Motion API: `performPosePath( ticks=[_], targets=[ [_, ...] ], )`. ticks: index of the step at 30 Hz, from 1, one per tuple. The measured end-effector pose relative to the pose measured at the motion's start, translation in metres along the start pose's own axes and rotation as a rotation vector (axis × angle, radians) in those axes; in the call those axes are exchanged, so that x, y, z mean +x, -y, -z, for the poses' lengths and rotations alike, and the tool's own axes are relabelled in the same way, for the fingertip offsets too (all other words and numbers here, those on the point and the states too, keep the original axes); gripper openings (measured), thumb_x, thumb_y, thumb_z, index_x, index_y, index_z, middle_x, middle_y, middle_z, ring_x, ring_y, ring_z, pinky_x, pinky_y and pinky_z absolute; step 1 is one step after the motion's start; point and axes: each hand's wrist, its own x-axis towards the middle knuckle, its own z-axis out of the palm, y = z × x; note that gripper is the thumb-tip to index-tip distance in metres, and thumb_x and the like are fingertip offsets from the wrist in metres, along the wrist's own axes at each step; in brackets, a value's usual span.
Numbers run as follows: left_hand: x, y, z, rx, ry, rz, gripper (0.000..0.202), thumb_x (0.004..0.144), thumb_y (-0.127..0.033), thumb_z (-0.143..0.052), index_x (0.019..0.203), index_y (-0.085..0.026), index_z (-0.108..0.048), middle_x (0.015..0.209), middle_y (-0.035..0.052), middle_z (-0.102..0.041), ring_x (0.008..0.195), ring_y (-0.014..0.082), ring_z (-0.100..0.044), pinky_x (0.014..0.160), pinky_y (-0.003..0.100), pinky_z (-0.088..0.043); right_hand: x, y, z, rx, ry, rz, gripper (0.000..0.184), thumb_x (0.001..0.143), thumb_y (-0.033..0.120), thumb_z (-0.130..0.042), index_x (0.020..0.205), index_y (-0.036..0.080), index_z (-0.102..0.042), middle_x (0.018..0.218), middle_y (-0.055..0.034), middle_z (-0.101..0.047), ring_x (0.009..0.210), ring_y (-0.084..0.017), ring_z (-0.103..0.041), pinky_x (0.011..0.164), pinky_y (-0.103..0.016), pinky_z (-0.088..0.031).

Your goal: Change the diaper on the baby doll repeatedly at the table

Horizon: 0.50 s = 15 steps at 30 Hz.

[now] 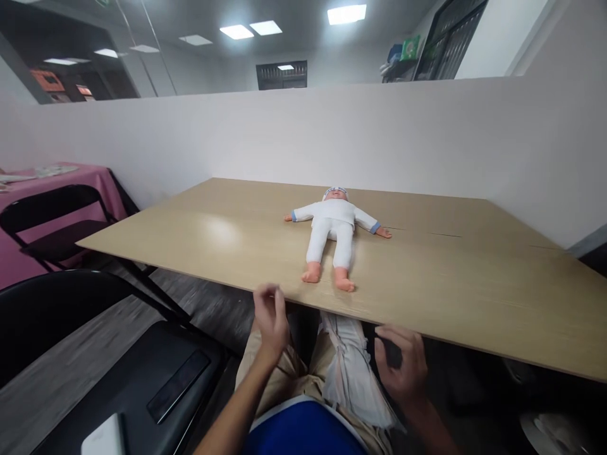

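Observation:
A baby doll [333,218] in a white top and white trousers lies on its back on the table. Its arms are spread wide and its bare feet point toward me. My left hand [272,319] is raised at the table's front edge, fingers loosely bent and apart, holding nothing. Over my lap, my right hand [403,363] is curved with a gap between thumb and fingers, and nothing shows in it. Between the hands, a thin white cloth [353,373] is draped over my right thigh. Neither hand touches the doll.
The wooden table [455,272] reaches to a low white wall [284,136] with glass above. A black folding chair [152,341] at my left carries a dark phone [179,385] and a white object [103,436]. Further left stands a pink-covered table [95,177] behind another chair [52,208].

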Motion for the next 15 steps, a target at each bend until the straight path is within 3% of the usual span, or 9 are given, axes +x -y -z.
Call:
performPosePath(
  ticks=[2, 3, 4, 6, 8, 10, 12, 15],
  targets=[
    [-0.054, -0.006, 0.004, -0.031, 0.125, -0.01, 0.024, 0.111, -0.047, -0.062, 0.115, -0.024, -0.068, 0.104, 0.0071, -0.071, 0.095, 0.0233, -0.069, 0.09, 0.037, -0.056, -0.045, -0.004, 0.004, 0.026, 0.07, -0.235, 0.017, 0.104, 0.027, -0.07, 0.121, 0.027, -0.07, 0.108, -0.0076, -0.078, 0.098, -0.027, -0.074, 0.091, -0.045, -0.06],
    [-0.073, -0.006, 0.005, -0.039, 0.272, 0.031, 0.026, 0.11, -0.048, -0.064, 0.111, -0.023, -0.071, 0.1, 0.0072, -0.072, 0.093, 0.0238, -0.069, 0.089, 0.037, -0.055, -0.065, -0.008, 0.003, 0.049, 0.125, -0.389, 0.02, 0.104, 0.038, -0.07, 0.12, 0.026, -0.071, 0.11, -0.0091, -0.077, 0.096, -0.028, -0.073, 0.089, -0.046, -0.061],
    [-0.088, -0.003, 0.005, -0.045, 0.443, 0.144, 0.029, 0.109, -0.051, -0.065, 0.11, -0.023, -0.073, 0.101, 0.0076, -0.074, 0.096, 0.0244, -0.069, 0.092, 0.037, -0.055, -0.084, -0.012, 0.001, 0.073, 0.165, -0.556, 0.031, 0.101, 0.05, -0.071, 0.119, 0.025, -0.071, 0.111, -0.0105, -0.078, 0.095, -0.029, -0.073, 0.088, -0.047, -0.061],
    [-0.104, 0.007, 0.003, -0.08, 0.669, 0.441, 0.039, 0.104, -0.061, -0.069, 0.108, -0.022, -0.073, 0.106, 0.0085, -0.076, 0.105, 0.0261, -0.069, 0.101, 0.039, -0.053, -0.112, -0.021, -0.005, 0.132, 0.222, -0.909, 0.059, 0.088, 0.075, -0.072, 0.115, 0.023, -0.073, 0.112, -0.0134, -0.078, 0.095, -0.032, -0.074, 0.088, -0.05, -0.062],
    [-0.11, 0.02, -0.003, -0.117, 0.731, 0.695, 0.052, 0.095, -0.072, -0.074, 0.103, -0.021, -0.071, 0.106, 0.0085, -0.075, 0.107, 0.0272, -0.069, 0.105, 0.041, -0.052, -0.129, -0.026, -0.011, 0.231, 0.256, -1.217, 0.079, 0.069, 0.088, -0.076, 0.112, 0.021, -0.073, 0.11, -0.0142, -0.079, 0.099, -0.035, -0.075, 0.092, -0.051, -0.062],
    [-0.115, 0.032, -0.01, -0.136, 0.741, 0.827, 0.061, 0.086, -0.078, -0.079, 0.097, -0.019, -0.069, 0.099, 0.0077, -0.074, 0.101, 0.027, -0.069, 0.102, 0.042, -0.054, -0.135, -0.027, -0.017, 0.352, 0.274, -1.425, 0.087, 0.056, 0.089, -0.082, 0.11, 0.021, -0.075, 0.105, -0.0126, -0.079, 0.105, -0.038, -0.077, 0.098, -0.05, -0.061],
    [-0.121, 0.04, -0.018, -0.154, 0.773, 0.918, 0.064, 0.079, -0.079, -0.085, 0.094, -0.018, -0.069, 0.091, 0.0065, -0.073, 0.095, 0.0267, -0.071, 0.096, 0.042, -0.056, -0.134, -0.024, -0.024, 0.452, 0.285, -1.527, 0.084, 0.049, 0.084, -0.088, 0.104, 0.021, -0.076, 0.099, -0.0105, -0.08, 0.109, -0.04, -0.077, 0.099, -0.049, -0.061],
    [-0.131, 0.042, -0.031, -0.207, 0.821, 1.059, 0.07, 0.067, -0.078, -0.094, 0.091, -0.016, -0.072, 0.086, 0.0062, -0.074, 0.092, 0.0276, -0.073, 0.09, 0.041, -0.058, -0.127, -0.016, -0.036, 0.548, 0.289, -1.56, 0.074, 0.045, 0.077, -0.093, 0.092, 0.022, -0.076, 0.091, -0.0087, -0.081, 0.102, -0.04, -0.079, 0.091, -0.048, -0.064]
  ],
)
